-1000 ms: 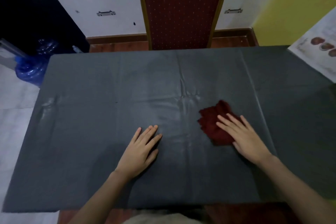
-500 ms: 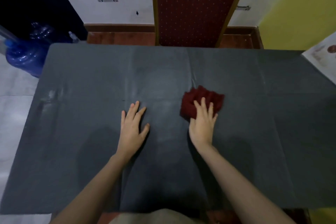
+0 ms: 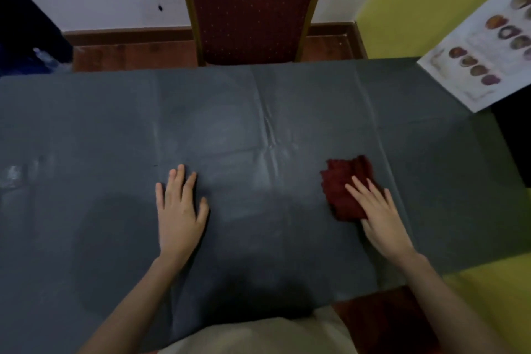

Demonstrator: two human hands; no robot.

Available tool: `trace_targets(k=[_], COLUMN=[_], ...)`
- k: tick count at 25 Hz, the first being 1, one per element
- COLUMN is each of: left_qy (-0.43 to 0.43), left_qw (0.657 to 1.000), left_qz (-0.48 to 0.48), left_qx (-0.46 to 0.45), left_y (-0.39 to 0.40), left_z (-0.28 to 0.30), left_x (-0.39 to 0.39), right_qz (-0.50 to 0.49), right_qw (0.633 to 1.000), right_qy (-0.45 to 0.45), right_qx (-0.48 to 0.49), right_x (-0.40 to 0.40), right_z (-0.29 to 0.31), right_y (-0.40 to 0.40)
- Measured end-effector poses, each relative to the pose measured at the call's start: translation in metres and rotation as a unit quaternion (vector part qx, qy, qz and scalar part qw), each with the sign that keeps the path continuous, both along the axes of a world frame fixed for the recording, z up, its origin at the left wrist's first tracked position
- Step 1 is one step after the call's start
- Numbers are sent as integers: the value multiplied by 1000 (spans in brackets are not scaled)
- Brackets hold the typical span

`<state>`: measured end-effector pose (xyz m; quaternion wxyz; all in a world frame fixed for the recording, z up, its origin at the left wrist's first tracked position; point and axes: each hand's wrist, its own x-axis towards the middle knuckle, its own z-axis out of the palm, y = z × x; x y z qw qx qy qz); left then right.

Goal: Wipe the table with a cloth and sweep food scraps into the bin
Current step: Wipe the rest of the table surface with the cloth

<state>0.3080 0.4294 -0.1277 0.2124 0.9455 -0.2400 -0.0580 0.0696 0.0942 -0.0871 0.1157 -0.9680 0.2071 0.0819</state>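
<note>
Grey desk (image 3: 100,129): broad bare stretch left.
Right hand (image 3: 379,218): fingers straight, pressing red cloth (image 3: 343,190).
Left hand (image 3: 178,215): flat, fingers spread.

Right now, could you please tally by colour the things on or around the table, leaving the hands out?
Dark red: 2, the cloth under the right hand's fingers and the chair behind the table.
Grey: 1, the table cover.
White with pictures: 1, the printed sheet at the far right corner.
Total: 4.
</note>
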Motion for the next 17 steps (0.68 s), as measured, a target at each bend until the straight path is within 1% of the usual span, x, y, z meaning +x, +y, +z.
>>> trace_targets(k=[2,3,4,5,6,7,8,9,10,11,12,13,15,17], left_qy=[15,29,45,59,67,71,70,64,53,39,27,15,-6,-16], left_qw=[998,997,996,995,994,992,991,991,992,994,995,996,997,998], left_qz=[50,55,39,10,-22,-49,-70,-83,-91,-93,-90,-87,-79,-58], left_qx=[-20,-40,-61,-78,-86,-89,-88,-80,-66,-51,-41,-34,-20,-7], left_y=[-16,-31,-47,-67,-86,-104,-121,-135,-145,-151,-157,-160,-162,-165], left_z=[5,9,13,17,19,20,20,19,16,14,12,10,5,2], left_x=[-6,-13,-23,-35,-48,-58,-66,-72,-76,-79,-83,-87,-93,-97], right_qz=[-92,-132,-158,-155,-109,-26,73,168,239,273,271,233,85,-45], right_qw=[993,986,980,980,987,995,994,983,968,957,956,965,990,995], right_qy=[-69,-99,-116,-119,-112,-97,-82,-67,-58,-51,-43,-36,-11,9], right_qx=[24,29,32,34,31,27,9,-20,-55,-84,-106,-117,-112,-86], right_x=[16,28,42,54,58,57,50,40,30,18,3,-13,-43,-61], right_z=[-8,-13,-18,-20,-21,-22,-22,-21,-19,-17,-16,-16,-14,-7], right_y=[9,23,39,53,65,69,61,40,13,-14,-45,-74,-131,-172])
